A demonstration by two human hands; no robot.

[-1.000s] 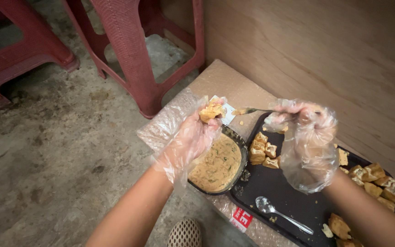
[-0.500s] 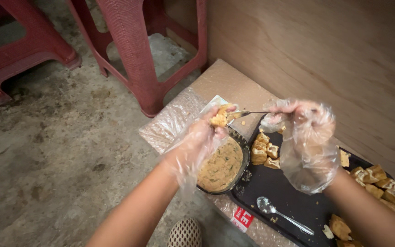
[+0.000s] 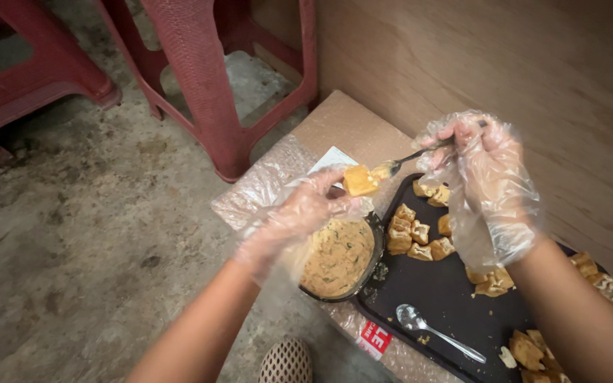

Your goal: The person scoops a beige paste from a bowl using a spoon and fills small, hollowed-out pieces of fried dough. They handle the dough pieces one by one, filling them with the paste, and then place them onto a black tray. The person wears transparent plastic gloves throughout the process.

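My left hand [image 3: 305, 213], in a loose clear plastic glove, pinches a golden fried tofu cube [image 3: 358, 180] above a dark bowl [image 3: 375, 250] of beige filling flecked with green. In its own clear glove, my right hand [image 3: 478, 164] grips a small spoon [image 3: 411, 157] by the handle, its filled tip touching the cube. Below both hands lies a black tray [image 3: 440, 292] carrying several tofu pieces [image 3: 414, 234] near the bowl and more at its right end [image 3: 533, 347].
A second metal spoon [image 3: 434, 332] lies on the tray. The tray rests on bubble wrap [image 3: 267, 186] over a cardboard box [image 3: 345, 126] against a wooden wall [image 3: 505, 64]. Red plastic stools [image 3: 200, 78] stand on the rough concrete floor [image 3: 86, 234]. A shoe tip [image 3: 285, 362] shows below.
My left hand has moved right with the tofu cube, closer over the bowl. The spoon in my right hand has come to meet the cube.
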